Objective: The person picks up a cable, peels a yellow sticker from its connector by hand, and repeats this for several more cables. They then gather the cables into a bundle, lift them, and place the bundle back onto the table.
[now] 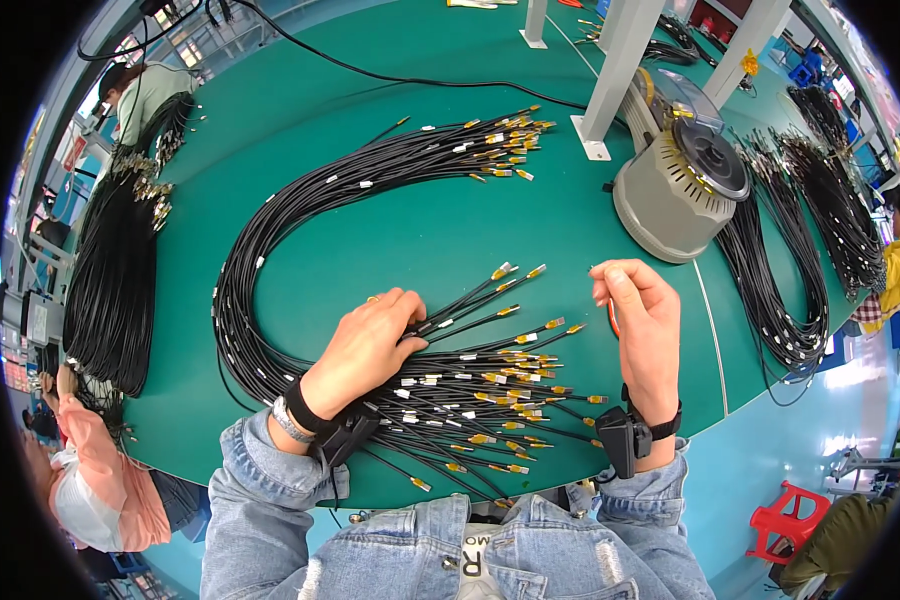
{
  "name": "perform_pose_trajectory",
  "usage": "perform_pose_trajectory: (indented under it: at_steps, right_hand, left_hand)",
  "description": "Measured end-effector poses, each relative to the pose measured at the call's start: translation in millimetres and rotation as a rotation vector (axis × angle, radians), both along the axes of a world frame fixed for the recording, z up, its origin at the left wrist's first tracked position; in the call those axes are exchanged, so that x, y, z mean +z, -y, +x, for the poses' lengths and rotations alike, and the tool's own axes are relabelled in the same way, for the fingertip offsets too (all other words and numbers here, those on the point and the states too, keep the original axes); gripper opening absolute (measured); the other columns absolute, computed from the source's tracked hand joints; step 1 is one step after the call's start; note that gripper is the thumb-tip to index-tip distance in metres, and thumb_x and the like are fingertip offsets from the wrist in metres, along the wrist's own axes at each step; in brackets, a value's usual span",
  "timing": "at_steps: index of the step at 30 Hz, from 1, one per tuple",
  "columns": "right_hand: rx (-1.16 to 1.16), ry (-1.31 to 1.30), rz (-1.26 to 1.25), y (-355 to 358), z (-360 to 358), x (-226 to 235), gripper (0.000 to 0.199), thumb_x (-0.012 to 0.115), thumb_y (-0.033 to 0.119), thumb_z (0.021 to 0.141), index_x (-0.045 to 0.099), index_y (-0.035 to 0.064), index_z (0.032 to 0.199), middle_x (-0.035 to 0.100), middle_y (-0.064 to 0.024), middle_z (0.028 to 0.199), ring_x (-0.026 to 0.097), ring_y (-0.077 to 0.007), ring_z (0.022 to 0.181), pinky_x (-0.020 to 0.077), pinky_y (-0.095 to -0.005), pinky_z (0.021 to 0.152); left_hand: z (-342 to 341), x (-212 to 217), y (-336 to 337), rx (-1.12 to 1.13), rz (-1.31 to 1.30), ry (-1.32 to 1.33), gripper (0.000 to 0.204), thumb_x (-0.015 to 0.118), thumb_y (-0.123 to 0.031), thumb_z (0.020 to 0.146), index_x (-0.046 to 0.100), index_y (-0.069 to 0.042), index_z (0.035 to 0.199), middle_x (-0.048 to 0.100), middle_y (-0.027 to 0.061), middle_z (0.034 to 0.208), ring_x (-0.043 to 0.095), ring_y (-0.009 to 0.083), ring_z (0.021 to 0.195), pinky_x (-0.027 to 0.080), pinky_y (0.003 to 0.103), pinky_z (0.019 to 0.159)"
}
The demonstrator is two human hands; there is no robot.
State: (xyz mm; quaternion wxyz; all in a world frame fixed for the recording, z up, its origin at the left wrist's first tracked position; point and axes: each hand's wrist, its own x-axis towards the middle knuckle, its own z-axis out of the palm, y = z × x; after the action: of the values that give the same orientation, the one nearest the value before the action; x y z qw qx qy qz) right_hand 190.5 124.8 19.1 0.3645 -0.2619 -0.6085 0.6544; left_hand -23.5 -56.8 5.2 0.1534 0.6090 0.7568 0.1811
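A large bundle of thin black cables curves in a U across the green table. White labels dot the cables, and their ends carry metal connectors with yellow tape. My left hand lies over the near arm of the U, its fingers curled round a few cables that fan out to the right. Beyond those cable ends, my right hand is raised and closed in a pinch. A slim red-orange piece, perhaps a tool handle, shows inside its palm; the rest is hidden by the fingers.
A grey round tape dispenser stands at the back right beside a white metal post. More black cable bundles hang at the left edge and lie at the right. Other people sit on both sides. A red stool stands at lower right.
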Motion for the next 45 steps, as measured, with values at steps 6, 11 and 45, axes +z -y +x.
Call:
perform_pose_trajectory:
  at_steps: [6, 11, 45]
  right_hand:
    - [-0.006, 0.004, -0.005, -3.7, 5.2, 0.9, 0.018, 0.053, 0.013, 0.092, 0.062, -0.0026, 0.09, 0.058, -0.0029, 0.078, 0.052, -0.0085, 0.074, 0.0403, -0.022, 0.071]
    - [-0.037, -0.034, -0.023, -16.7, 21.7, -0.7, 0.018, 0.053, 0.013, 0.092, 0.061, -0.0029, 0.09, 0.058, -0.003, 0.079, 0.052, -0.0087, 0.074, 0.0408, -0.0227, 0.072]
    - [0.581, 0.529, 0.628, -1.3, 6.8, 57.3, 0.02, 0.06, 0.017, 0.086, 0.062, -0.0012, 0.096, 0.062, -0.0087, 0.089, 0.061, -0.0217, 0.084, 0.0454, -0.0356, 0.083]
  left_hand:
    - [13.3, 16.0, 4.4, -0.019, -0.029, 0.017, 0.036, 0.071, -0.013, 0.073, 0.054, -0.004, 0.103, 0.057, 0.0104, 0.099, 0.056, 0.0289, 0.093, 0.045, 0.037, 0.08]
    - [38.7, 19.1, 9.7, -0.176, 0.071, -0.031, 0.04, 0.073, -0.015, 0.071, 0.055, -0.004, 0.105, 0.052, 0.0115, 0.114, 0.05, 0.03, 0.105, 0.043, 0.037, 0.087]
    - [-19.0, 23.8, 84.0, -0.05, -0.076, -0.017, 0.075, 0.075, -0.029, 0.072, 0.039, -0.003, 0.132, 0.037, 0.0191, 0.137, 0.035, 0.0357, 0.127, 0.029, 0.044, 0.105]
